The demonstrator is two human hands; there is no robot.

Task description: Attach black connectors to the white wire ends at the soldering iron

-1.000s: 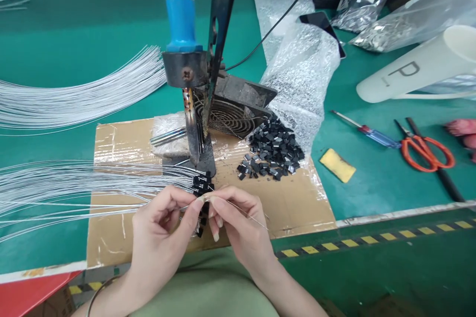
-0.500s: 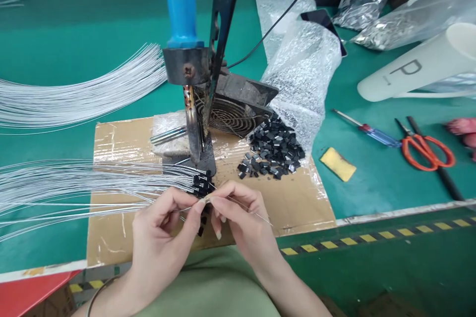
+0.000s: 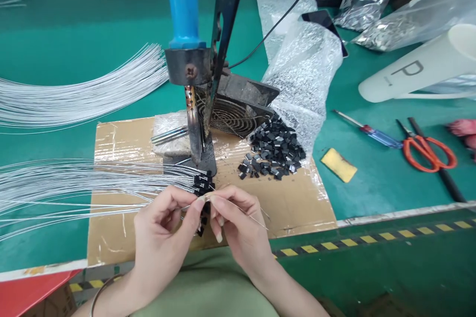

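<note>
My left hand (image 3: 163, 230) pinches a thin wire between thumb and forefinger. Against its fingertips, my right hand (image 3: 240, 223) is closed on the same wire or one beside it; fine strands (image 3: 256, 219) stick out past its fingers to the right. What exactly lies between the fingertips is too small to make out. Just behind the hands, a bundle of white wires (image 3: 126, 176) ends in small black connectors (image 3: 203, 182). Above these stands a soldering iron (image 3: 193, 131) with a blue handle, pointing down in a holder.
A fan (image 3: 238, 114) sits behind the iron. Loose black connectors (image 3: 277, 146) are heaped right on the cardboard (image 3: 115, 151). More white wires (image 3: 92, 101) lie back left. A yellow sponge (image 3: 339, 164), a screwdriver (image 3: 383, 136), orange-handled scissors (image 3: 422, 153) and a white cup (image 3: 412, 69) are at right.
Both hands stay fingertip to fingertip with barely any movement. The strands beyond my right hand have shifted slightly, and the whole view has moved a touch.
</note>
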